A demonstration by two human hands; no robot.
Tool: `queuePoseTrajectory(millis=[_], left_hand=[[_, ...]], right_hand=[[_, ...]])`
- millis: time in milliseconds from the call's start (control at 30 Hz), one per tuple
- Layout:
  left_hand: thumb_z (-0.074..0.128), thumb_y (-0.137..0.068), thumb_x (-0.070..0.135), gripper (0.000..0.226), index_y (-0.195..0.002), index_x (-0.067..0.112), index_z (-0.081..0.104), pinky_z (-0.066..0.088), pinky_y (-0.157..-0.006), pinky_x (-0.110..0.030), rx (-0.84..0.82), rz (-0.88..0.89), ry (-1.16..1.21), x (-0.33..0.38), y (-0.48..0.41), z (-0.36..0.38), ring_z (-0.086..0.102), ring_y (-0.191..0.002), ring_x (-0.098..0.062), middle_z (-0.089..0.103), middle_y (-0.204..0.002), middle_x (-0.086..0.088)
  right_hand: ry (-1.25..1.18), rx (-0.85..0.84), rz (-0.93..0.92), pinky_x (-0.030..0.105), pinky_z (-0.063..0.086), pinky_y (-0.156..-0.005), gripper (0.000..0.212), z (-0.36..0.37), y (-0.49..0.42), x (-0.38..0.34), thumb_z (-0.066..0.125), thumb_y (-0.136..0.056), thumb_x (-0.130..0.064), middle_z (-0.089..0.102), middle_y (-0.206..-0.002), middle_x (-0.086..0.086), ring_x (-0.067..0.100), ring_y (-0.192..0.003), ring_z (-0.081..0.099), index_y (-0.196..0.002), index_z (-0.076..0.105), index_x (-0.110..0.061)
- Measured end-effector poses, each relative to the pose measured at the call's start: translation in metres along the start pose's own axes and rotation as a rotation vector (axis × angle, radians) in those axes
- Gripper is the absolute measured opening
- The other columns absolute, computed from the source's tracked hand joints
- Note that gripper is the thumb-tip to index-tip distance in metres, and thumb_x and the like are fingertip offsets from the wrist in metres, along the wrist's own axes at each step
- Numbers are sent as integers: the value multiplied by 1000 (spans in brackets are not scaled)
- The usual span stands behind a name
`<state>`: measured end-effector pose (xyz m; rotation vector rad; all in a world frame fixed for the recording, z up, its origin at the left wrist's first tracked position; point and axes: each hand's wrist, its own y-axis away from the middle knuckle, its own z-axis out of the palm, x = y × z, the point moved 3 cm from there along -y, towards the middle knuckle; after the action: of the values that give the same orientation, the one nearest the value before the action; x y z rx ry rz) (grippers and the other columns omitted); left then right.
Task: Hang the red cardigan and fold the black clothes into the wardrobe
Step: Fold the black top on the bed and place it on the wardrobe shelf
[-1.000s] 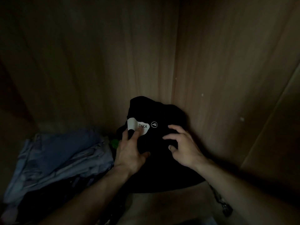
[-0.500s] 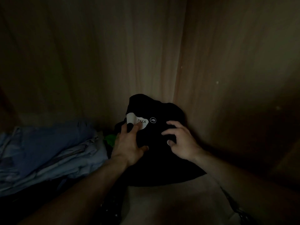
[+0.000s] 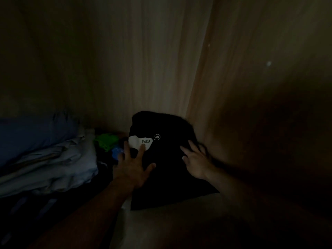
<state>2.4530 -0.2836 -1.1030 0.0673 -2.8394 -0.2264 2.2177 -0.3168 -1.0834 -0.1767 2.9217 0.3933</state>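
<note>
Inside the dim wardrobe (image 3: 161, 69), the folded black garment (image 3: 168, 180) sits on the shelf (image 3: 161, 223) in the back corner, beside a blue pile (image 3: 45, 159). My left hand (image 3: 133, 169) now presses flat, fingers spread. My right hand (image 3: 195, 162) has slid from the top to the right edge, fingers straighter, probably nudging it home, though it's blurred.

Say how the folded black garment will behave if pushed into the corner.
Probably floppy: the folded black garment humps up against the back panel. Under the flat left hand and right hand it likely slides as a bundle; lifted by one edge, it may unfold.
</note>
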Motion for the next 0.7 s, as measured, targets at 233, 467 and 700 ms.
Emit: queuePoseTrajectory(millis=[233, 467, 700], left_hand=[[5, -93, 68, 81, -159, 21, 1, 2, -122, -50, 269, 264, -268, 39, -36, -13, -12, -152, -27, -17, -165, -5], [-5, -82, 71, 90, -159, 26, 2, -3, -121, -48, 277, 272, -146, 20, -65, 27, -10, -153, -23, -7, -166, 1], [-14, -65, 84, 107, -158, 30, -6, -8, -122, -47, 137, 251, -79, 18, -87, 29, -19, -151, -18, -16, -165, 5]], right_hand=[[150, 213, -174, 47, -13, -121, 64, 9, -18, -33, 12, -101, -58, -16, -165, 0, 22, -151, -19, -157, -8, -32], [-9, 190, -155, 51, -12, -121, 65, 33, -50, -15, 18, -94, -72, -15, -165, -6, 18, -151, -18, -152, -4, -51], [-31, 75, -120, 49, -9, -122, 66, 32, -64, -13, 20, -95, -70, -17, -165, -4, 18, -151, -19, -153, -2, -48]])
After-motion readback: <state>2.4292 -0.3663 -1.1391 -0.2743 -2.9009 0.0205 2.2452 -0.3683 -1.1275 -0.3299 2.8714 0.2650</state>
